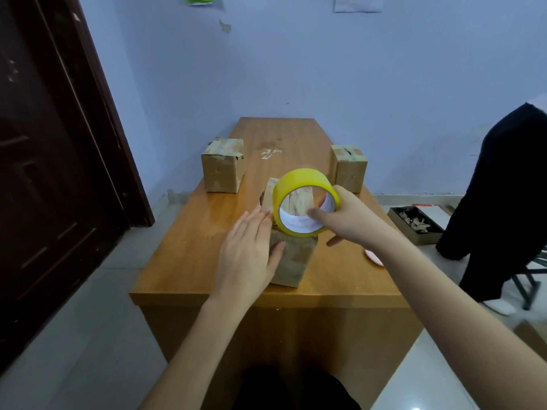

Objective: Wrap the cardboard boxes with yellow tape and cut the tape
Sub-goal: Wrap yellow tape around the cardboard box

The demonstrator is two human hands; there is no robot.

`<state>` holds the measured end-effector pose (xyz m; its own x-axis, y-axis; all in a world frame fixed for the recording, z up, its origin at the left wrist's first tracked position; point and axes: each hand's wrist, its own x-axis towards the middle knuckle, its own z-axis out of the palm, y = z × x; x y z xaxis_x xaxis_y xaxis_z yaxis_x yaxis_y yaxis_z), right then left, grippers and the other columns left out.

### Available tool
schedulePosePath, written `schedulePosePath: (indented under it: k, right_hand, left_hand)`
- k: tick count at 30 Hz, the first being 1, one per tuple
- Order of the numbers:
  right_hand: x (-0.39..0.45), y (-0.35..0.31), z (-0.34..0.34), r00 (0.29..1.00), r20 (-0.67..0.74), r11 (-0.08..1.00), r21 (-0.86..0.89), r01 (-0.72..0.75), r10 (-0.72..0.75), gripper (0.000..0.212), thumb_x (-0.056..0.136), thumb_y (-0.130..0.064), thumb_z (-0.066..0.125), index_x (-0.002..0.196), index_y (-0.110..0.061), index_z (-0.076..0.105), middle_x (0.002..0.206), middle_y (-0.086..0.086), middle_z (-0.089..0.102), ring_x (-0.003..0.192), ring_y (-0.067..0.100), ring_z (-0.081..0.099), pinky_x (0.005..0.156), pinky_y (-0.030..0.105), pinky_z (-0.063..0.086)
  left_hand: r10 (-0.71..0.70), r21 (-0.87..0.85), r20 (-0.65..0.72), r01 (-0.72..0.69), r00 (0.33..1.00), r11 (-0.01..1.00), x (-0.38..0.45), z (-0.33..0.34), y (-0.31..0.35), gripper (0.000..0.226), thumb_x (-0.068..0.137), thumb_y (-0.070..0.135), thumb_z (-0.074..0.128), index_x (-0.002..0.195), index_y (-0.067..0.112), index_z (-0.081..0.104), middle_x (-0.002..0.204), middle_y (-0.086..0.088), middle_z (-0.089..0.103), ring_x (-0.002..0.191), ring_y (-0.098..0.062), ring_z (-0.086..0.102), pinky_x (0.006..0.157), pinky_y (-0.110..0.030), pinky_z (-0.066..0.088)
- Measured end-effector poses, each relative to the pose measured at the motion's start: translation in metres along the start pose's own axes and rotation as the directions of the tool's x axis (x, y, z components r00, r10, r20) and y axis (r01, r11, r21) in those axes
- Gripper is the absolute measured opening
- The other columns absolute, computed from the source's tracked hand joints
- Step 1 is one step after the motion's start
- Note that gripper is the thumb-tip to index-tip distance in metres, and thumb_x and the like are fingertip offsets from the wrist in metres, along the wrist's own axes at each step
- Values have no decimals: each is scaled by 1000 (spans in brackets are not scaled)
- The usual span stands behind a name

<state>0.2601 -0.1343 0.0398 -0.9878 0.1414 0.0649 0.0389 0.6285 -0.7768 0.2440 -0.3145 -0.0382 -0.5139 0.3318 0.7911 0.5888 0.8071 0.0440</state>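
A cardboard box [294,258] stands near the front of the wooden table [183,255]. My left hand [248,250] lies flat against the box's left side, fingers straight, thumb on its front face. My right hand [346,220] grips a roll of yellow tape [302,180] held on edge on top of the box, with fingers through the roll's white core. Two more cardboard boxes sit farther back, one at the left [222,164] and one at the right [349,167].
A dark door [53,161] stands to the left. A pink object [373,256] shows on the table under my right forearm. On the floor at right lies a tray of scraps [416,224], beside a person in dark clothes [503,202].
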Motion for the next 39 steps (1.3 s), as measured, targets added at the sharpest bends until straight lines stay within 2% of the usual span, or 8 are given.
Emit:
schedulePosePath:
  k: [4,11,15,21,26,29,33,39]
  right_hand:
    - [-1,-1,12,994,-92,998,20,65,-63,27,84,-22,67,99,-8,50,93,9,58,84,27,63,63,45,59]
    - [6,-14,10,990,57,976,-171,139,-131,17,93,-17,49,103,-4,47,97,12,57,90,30,61,77,50,55]
    - [8,-22,1,974,199,992,-40,117,-107,4,95,-5,42,99,-6,41,92,7,44,81,21,53,60,28,57]
    - [4,2,-8,986,165,961,275,-42,-4,26,92,2,44,118,3,47,116,19,56,99,24,61,61,32,59]
    - [2,9,7,999,-27,962,273,-18,26,22,93,-14,55,113,-4,53,108,14,60,87,19,61,63,33,60]
    - [4,9,17,1000,-12,968,251,4,-1,14,91,-13,61,102,-10,55,102,12,61,83,17,62,62,31,60]
    - [7,11,19,999,-37,958,285,1,9,15,93,-10,57,107,-5,55,106,17,62,85,20,63,58,29,59]
    - [7,12,2,996,80,954,297,-46,23,26,94,0,47,119,6,44,119,27,52,104,37,58,60,35,59]
  left_hand:
    - [-52,-51,18,53,998,997,-7,-2,-4,51,77,25,75,117,-3,60,119,-17,64,109,-30,62,94,-33,37]
    - [-55,-127,-13,53,998,991,-18,6,-13,41,91,36,56,111,1,65,117,-14,65,113,-25,60,96,-29,41]
    - [-45,-140,-68,35,997,990,-23,10,-18,38,89,35,56,105,2,67,114,-12,67,113,-22,59,102,-30,39]
    - [-40,-175,-36,33,999,984,-20,9,-17,41,90,32,56,118,3,63,123,-8,63,122,-20,53,109,-26,31]
    - [-50,-179,30,54,998,982,-13,-1,-20,41,86,37,56,109,6,68,116,-5,67,114,-21,58,101,-26,33]
    - [2,-49,112,4,994,999,6,-13,-17,40,79,40,58,99,8,70,106,-4,68,109,-23,58,91,-34,43]
    - [-24,-78,255,45,967,996,13,-11,-3,59,88,41,58,133,4,47,139,-7,46,134,-18,35,106,-30,35]
    - [59,-17,160,-57,985,998,-2,6,-1,43,87,19,66,121,-6,58,121,-18,62,116,-29,58,98,-38,48]
